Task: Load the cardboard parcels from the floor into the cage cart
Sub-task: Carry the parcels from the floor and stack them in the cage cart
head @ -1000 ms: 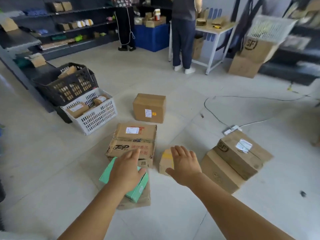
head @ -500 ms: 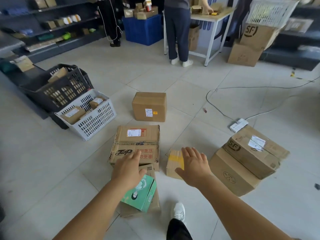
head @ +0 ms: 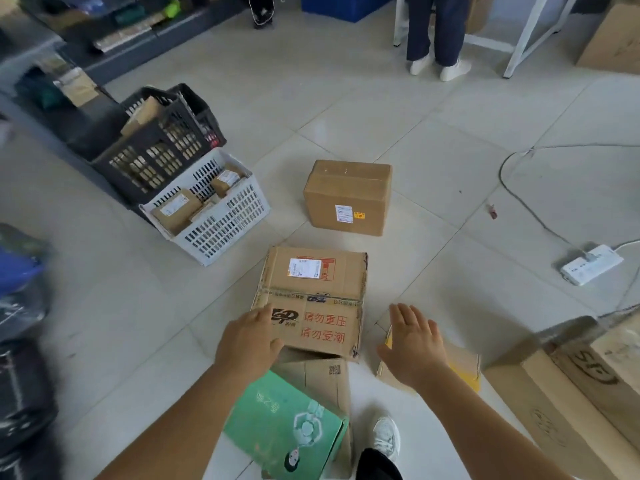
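A flat cardboard parcel (head: 313, 292) with red print and a white label lies on the tiled floor in front of me. My left hand (head: 251, 341) rests on its near left corner, fingers relaxed. My right hand (head: 414, 342) hovers with spread fingers over a small parcel with yellow tape (head: 462, 370), to the right of the flat one. A taller plain parcel (head: 348, 197) stands beyond. A green printed box (head: 287, 427) lies on another carton (head: 322, 375) under my left forearm. No cage cart is in view.
A white crate (head: 221, 223) and a black crate (head: 156, 150) with small parcels stand at the left. Large SF cartons (head: 581, 386) sit at the right. A power strip (head: 590, 265) and cables lie on the floor. A person's legs (head: 436, 32) stand by a white table.
I have leaned closer and lower over the parcels. Both hands have moved forward; the left one now touches the flat parcel's near corner. My right shoe has come into view.
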Demonstrator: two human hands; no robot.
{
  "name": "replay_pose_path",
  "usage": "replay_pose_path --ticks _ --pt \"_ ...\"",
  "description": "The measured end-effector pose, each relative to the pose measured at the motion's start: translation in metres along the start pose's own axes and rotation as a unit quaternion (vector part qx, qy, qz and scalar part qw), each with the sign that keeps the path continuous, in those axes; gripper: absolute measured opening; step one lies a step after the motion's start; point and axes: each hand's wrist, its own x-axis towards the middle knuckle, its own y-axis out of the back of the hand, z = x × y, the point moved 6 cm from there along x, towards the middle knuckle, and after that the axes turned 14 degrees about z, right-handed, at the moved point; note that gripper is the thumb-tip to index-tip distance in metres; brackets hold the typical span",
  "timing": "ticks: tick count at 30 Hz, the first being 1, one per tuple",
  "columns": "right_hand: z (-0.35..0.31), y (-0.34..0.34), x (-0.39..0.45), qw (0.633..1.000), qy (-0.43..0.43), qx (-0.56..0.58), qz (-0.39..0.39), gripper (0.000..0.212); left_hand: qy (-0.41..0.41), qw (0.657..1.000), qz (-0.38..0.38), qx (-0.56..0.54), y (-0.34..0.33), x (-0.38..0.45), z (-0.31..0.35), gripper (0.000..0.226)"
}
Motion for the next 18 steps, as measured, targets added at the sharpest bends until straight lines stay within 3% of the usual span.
replay_pose_path --ticks 8,18 --pt "-0.004 -0.071 0.099 0.998 -0.037 -0.012 -0.048 0.078 0.015 1.0 -0.013 0.017 -0.056 0.083 -0.065 0.064" --pt "-0.004 -0.238 0.172 0.979 -0.196 0.023 -0.051 0.076 0.036 0.995 -0.09 -0.035 -0.228 0.195 -0.154 0.071"
